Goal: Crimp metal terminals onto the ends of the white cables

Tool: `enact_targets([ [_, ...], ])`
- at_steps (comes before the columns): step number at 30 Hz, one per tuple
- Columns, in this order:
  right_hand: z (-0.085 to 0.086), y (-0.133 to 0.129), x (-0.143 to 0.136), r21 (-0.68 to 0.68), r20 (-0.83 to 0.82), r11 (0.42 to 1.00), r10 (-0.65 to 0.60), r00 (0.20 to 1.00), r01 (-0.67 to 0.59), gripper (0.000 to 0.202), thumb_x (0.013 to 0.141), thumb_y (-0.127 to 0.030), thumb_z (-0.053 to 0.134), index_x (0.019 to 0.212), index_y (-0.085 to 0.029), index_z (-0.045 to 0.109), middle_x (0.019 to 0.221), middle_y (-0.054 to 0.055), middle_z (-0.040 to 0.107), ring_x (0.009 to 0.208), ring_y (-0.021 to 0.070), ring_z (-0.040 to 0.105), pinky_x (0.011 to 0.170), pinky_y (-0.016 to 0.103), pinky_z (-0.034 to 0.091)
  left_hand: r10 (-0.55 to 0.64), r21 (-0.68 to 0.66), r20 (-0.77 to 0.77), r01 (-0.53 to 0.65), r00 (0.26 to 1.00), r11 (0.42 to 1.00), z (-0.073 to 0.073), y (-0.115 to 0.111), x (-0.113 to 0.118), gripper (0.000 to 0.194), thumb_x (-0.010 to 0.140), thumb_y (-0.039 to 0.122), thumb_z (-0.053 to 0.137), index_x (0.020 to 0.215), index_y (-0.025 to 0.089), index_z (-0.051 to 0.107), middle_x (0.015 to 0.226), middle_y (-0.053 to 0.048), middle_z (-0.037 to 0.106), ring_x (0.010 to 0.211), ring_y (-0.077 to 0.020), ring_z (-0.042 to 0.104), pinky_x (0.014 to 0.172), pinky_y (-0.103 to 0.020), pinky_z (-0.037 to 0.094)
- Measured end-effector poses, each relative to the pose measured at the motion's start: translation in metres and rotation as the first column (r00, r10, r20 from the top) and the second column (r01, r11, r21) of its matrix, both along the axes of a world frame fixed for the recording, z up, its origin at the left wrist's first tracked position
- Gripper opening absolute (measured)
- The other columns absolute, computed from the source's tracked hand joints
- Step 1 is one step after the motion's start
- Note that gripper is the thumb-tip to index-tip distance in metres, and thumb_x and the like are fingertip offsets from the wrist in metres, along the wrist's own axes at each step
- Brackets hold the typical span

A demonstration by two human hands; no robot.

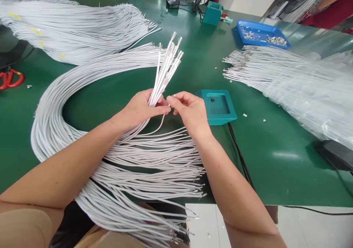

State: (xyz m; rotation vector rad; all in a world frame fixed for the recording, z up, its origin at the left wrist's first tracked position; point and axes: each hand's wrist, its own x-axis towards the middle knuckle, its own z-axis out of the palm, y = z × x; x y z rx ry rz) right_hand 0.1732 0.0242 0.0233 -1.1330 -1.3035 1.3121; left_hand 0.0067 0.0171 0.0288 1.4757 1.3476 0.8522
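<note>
White cables [164, 72] (bunched, tilted) jut from the left hand [142, 108]

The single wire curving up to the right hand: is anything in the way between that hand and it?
Nothing visible: the right hand has its fingertips on the wire. The left hand, gripping the white bundle, is close beside them.

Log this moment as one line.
left hand: gripping white wire bundle | right hand: pinching single wire | blue tray: holds small metal pieces
</note>
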Motion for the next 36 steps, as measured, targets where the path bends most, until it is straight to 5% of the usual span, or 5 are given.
enact_targets([
  [6, -0.0049, 0.0044, 0.0044, -0.09, -0.219, 0.989, 0.091, 0.972, -0.113, 0.02, 0.079, -0.035, 0.074, 0.07, -0.017, 0.07, 0.078, 0.0, 0.067, 0.059, 0.0069, 0.049, 0.059, 0.024, 0.041, 0.001, 0.033, 0.03, -0.002, 1.0, 0.999, -0.0029, 0.0011, -0.0005, 0.027, 0.072, 0.034, 0.079, 0.08, 0.017, 0.059, 0.076, 0.001, 0.069, 0.073, -0.0147, 0.064, 0.071, -0.028, 0.049],
  [14, -0.0011, 0.0046, 0.0025, -0.231, -0.394, 0.952, 0.099, 0.914, -0.202, 0.014, 0.076, -0.027, 0.07, 0.066, -0.018, 0.068, 0.058, -0.005, 0.045, 0.056, 0.0087, 0.041, 0.055, 0.025, 0.035, -0.044, 0.046, 0.103, 0.04, 0.994, 0.998, -0.0022, 0.0007, 0.001, 0.022, 0.075, 0.029, 0.077, 0.079, 0.017, 0.059, 0.076, -0.002, 0.071, 0.074, -0.018, 0.07, 0.075, -0.031, 0.054],
  [21, -0.0014, 0.0056, 0.0047, -0.245, -0.408, 0.939, 0.127, 0.904, -0.243, 0.032, 0.076, -0.05, 0.073, 0.07, -0.019, 0.07, 0.055, -0.006, 0.036, 0.054, 0.0098, 0.039, 0.058, 0.027, 0.039, -0.113, 0.071, 0.07, 0.108, 0.991, 0.992, -0.0076, -0.0016, 0.0044, 0.02, 0.076, 0.029, 0.078, 0.085, 0.016, 0.066, 0.086, -0.005, 0.075, 0.077, -0.0196, 0.072, 0.082, -0.035, 0.058],
  [32, -0.0042, 0.0058, 0.0077, -0.32, -0.511, 0.884, 0.142, 0.848, -0.341, 0.039, 0.067, -0.051, 0.085, 0.083, -0.018, 0.072, 0.065, -0.007, 0.048, 0.063, 0.0078, 0.047, 0.069, 0.025, 0.044, -0.028, 0.125, 0.051, 0.021, 0.998, 0.992, -0.0025, -0.0006, 0.0015, 0.027, 0.071, 0.036, 0.081, 0.082, 0.017, 0.065, 0.083, -0.004, 0.075, 0.077, -0.0192, 0.071, 0.079, -0.033, 0.058],
  [36, -0.0036, 0.0061, 0.0091, -0.29, -0.446, 0.914, 0.132, 0.885, -0.282, 0.036, 0.068, -0.049, 0.084, 0.085, -0.019, 0.075, 0.07, -0.004, 0.058, 0.065, 0.0082, 0.051, 0.069, 0.025, 0.047, -0.014, 0.165, 0.013, 0.012, 1.0, 0.986, -0.0041, 0.0021, -0.0008, 0.028, 0.071, 0.037, 0.081, 0.081, 0.017, 0.065, 0.081, -0.003, 0.074, 0.077, -0.0188, 0.07, 0.079, -0.031, 0.055],
])
